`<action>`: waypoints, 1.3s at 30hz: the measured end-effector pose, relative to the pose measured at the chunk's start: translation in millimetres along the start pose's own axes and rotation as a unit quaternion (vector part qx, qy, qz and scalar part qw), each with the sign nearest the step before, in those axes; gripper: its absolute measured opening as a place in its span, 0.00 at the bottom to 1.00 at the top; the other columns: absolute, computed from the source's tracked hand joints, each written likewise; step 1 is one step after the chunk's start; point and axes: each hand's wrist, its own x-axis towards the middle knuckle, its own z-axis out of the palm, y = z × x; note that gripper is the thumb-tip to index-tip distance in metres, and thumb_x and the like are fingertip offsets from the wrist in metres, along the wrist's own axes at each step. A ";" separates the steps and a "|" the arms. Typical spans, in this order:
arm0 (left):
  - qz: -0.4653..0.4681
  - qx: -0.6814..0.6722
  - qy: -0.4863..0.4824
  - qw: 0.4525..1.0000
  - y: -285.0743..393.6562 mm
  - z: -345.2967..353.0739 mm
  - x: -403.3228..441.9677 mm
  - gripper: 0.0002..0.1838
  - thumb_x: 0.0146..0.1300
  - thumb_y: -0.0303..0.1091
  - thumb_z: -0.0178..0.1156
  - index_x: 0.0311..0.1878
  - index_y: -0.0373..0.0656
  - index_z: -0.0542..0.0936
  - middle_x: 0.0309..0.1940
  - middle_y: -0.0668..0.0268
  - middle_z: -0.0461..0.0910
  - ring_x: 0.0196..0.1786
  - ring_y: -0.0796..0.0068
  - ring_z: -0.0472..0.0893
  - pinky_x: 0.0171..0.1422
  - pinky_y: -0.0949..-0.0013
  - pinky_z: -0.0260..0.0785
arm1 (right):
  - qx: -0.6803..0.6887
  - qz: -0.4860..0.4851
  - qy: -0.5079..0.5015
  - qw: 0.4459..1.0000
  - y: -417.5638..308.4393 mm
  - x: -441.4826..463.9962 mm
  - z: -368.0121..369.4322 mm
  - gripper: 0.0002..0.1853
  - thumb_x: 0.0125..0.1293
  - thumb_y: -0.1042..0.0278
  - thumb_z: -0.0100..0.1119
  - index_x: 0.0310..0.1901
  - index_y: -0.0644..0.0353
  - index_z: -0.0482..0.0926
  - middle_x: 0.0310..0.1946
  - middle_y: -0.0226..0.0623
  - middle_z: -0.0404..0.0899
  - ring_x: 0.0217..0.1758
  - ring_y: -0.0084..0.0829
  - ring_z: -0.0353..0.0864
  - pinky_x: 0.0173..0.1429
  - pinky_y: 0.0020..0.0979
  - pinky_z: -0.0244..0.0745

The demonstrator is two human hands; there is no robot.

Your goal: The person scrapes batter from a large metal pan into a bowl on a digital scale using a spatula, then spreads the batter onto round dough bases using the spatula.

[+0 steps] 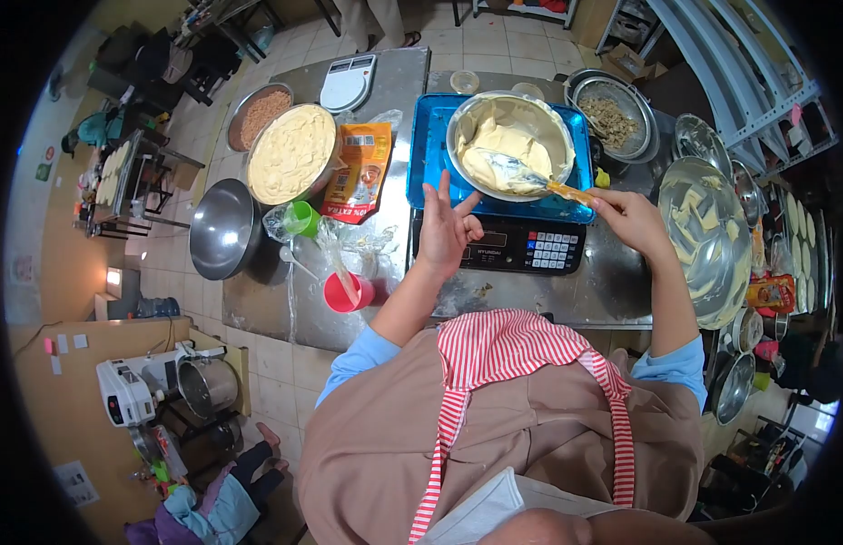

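Note:
A metal bowl of pale yellow cream rests on the blue tray of a black digital scale. My right hand grips the orange handle of a spatula, whose blade lies in the cream. Just left of the bowl and over the tray's lower edge, my left hand is raised with its fingers apart, holding nothing. An orange pouch lies further left, beside a round container heaped with pale cream.
Left are a dark bowl, green cup, red cup and white scale. Right are a bowl of crumbly food and a large smeared bowl. People are partly visible at top and lower left.

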 end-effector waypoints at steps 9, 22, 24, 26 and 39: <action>0.165 -0.024 0.189 0.968 39.2 -51.5 -7.5 0.33 0.62 0.61 0.33 0.62 0.46 0.52 0.49 0.55 0.67 0.20 0.79 0.65 0.24 0.79 0.59 | 0.444 0.105 -0.138 0.879 16.6 1.7 3.7 0.18 0.62 0.55 0.49 0.50 0.56 0.74 0.16 0.17 0.60 0.16 0.10 0.55 0.20 0.14 0.47; 0.265 -0.107 0.254 0.924 58.3 -71.2 -31.0 0.24 0.65 0.54 0.34 0.53 0.44 0.62 0.43 0.58 0.68 0.19 0.80 0.63 0.23 0.82 0.58 | 0.489 0.090 -0.069 0.865 22.1 2.0 -4.1 0.20 0.62 0.56 0.50 0.52 0.59 0.71 0.17 0.17 0.61 0.17 0.10 0.57 0.19 0.13 0.49; 0.263 -0.110 0.254 0.924 57.4 -70.9 -31.2 0.24 0.65 0.54 0.35 0.53 0.44 0.62 0.42 0.58 0.68 0.19 0.80 0.63 0.23 0.82 0.58 | 0.487 0.092 -0.068 0.866 21.5 1.5 -3.4 0.20 0.62 0.57 0.50 0.52 0.59 0.71 0.17 0.16 0.61 0.17 0.10 0.57 0.19 0.13 0.49; 0.260 -0.108 0.250 0.927 56.1 -72.0 -30.6 0.25 0.65 0.54 0.34 0.53 0.44 0.62 0.42 0.58 0.68 0.19 0.80 0.63 0.22 0.81 0.58 | 0.485 0.082 -0.052 0.869 19.1 0.4 -2.5 0.20 0.62 0.56 0.50 0.50 0.61 0.73 0.18 0.17 0.63 0.18 0.09 0.56 0.20 0.13 0.50; 0.207 -0.079 0.157 0.962 34.3 -53.1 -14.8 0.25 0.65 0.54 0.34 0.53 0.45 0.61 0.44 0.55 0.72 0.21 0.80 0.68 0.25 0.80 0.62 | -0.089 -0.009 0.137 0.987 -24.6 -16.1 -1.6 0.14 0.60 0.52 0.47 0.43 0.40 0.78 0.22 0.31 0.75 0.27 0.33 0.76 0.30 0.32 0.69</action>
